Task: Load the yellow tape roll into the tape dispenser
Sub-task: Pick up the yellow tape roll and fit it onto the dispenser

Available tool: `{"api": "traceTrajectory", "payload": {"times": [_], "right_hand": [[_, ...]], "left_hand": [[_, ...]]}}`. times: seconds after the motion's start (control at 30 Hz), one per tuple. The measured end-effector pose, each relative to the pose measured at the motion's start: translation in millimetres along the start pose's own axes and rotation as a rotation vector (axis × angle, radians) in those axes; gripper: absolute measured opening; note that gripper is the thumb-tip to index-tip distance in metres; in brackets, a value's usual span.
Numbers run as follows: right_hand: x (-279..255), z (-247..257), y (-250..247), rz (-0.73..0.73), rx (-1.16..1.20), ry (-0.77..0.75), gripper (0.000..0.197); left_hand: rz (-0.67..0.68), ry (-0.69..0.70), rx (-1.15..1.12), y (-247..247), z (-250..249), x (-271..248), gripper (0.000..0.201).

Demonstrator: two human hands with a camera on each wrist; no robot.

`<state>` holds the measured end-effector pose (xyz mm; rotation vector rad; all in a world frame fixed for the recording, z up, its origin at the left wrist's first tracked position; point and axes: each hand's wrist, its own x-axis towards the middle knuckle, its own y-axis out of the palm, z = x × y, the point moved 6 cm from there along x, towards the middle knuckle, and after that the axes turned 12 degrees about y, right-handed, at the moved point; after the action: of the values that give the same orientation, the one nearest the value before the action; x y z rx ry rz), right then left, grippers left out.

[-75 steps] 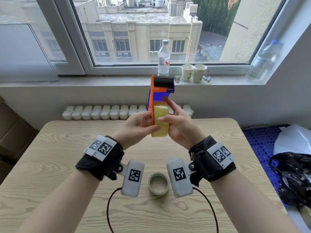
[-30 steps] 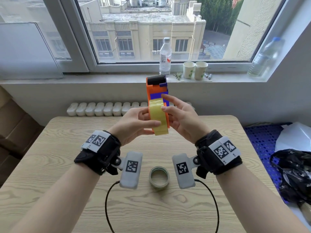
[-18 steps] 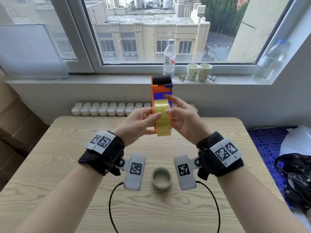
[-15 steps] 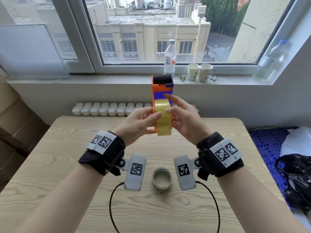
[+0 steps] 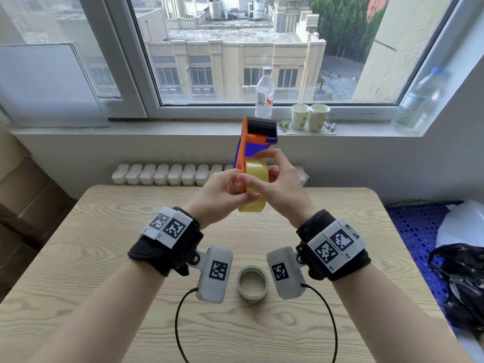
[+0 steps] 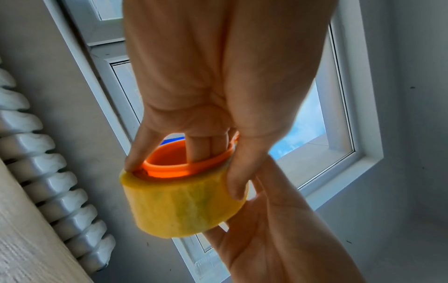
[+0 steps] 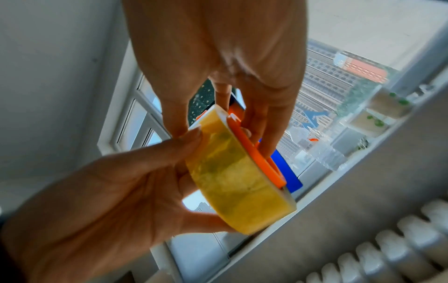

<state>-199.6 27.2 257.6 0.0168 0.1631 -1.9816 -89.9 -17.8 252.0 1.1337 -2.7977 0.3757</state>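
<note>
Both hands are raised above the wooden desk point(image 5: 104, 258), meeting around the tape dispenser point(image 5: 255, 142), which stands upright in the air with its black roller and toothed blade at the top and its orange and blue body below. The yellow tape roll point(image 5: 255, 187) sits at the dispenser's lower end, fitted over the orange hub point(image 6: 184, 162); in the left wrist view the hub's rim stands out past the roll's side face. The left hand point(image 5: 217, 195) grasps this assembly: its thumb lies across the roll's outer yellow band, one finger presses on the roll's edge beside the hub, and two fingers reach down inside the hollow hub. The right hand point(image 5: 277, 189) grips from the opposite side, its thumb on the yellow band near the left thumb, and its curled fingers behind the roll against the orange frame and blue plate, as the right wrist view shows. On the desk below the wrists lies a second, pale tape roll point(image 5: 252, 284), flat and apart from both hands. On the windowsill behind stand a clear plastic water bottle point(image 5: 264, 93), two paper cups point(image 5: 310, 120) side by side, and a larger bottle point(image 5: 419, 98) at the far right. A white radiator point(image 5: 167, 174) runs along the wall under the sill.
</note>
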Motion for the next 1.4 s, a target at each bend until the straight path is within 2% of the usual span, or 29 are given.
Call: {"api": "traceTrajectory", "payload": {"times": [0.1,0.17,0.33,0.47,0.63,0.7,0.8,0.87,1.1,1.23,1.4], "right_hand": [[1.2,1.7,-7.9,-0.225,-0.34,-0.108,0.042],[-0.4,5.5,-9.5,-0.3,-0.456,-0.184,0.04],[0.0,8.7,-9.0,-0.36,-0.533,-0.274,0.024],[3.4,6.9,-14.0,-0.396,-0.533,-0.276,0.022],[9.2,3.1,-17.9,-0.328,-0.622,-0.267,0.019],[10.7,1.1,-17.2,-0.221,-0.626,-0.3,0.018],[7.9,-5.9,-6.9,-0.024,-0.796,-0.381,0.032],[6.7,-9.2,-3.5,0.015,-0.892,-0.417,0.029],[4.2,-10.0,2.8,-0.007,-1.044,-0.595,0.014],[0.0,-16.0,8.3,-0.056,-1.205,-0.692,0.019],[-7.1,-25.1,7.2,-0.133,-1.221,-0.811,0.023]], "left_hand": [[-0.049,-0.003,0.056,-1.0,4.2,4.2,0.03],[-0.059,0.0,0.098,-1.4,6.7,6.2,0.022],[-0.039,0.005,0.164,3.2,13.3,8.9,0.024],[-0.003,-0.014,0.181,6.7,16.6,8.9,0.03],[0.048,-0.052,0.149,8.8,22.0,7.8,0.051],[0.049,-0.073,0.123,6.7,26.3,7.5,0.044],[0.075,-0.111,0.081,2.6,30.7,6.5,0.039],[0.112,-0.141,0.074,1.7,34.4,5.7,0.033],[0.217,-0.204,0.005,2.9,40.1,-3.3,0.038],[0.216,-0.236,-0.039,-0.3,44.2,-5.6,0.045],[0.232,-0.247,-0.071,0.4,46.8,-7.0,0.045]]}}
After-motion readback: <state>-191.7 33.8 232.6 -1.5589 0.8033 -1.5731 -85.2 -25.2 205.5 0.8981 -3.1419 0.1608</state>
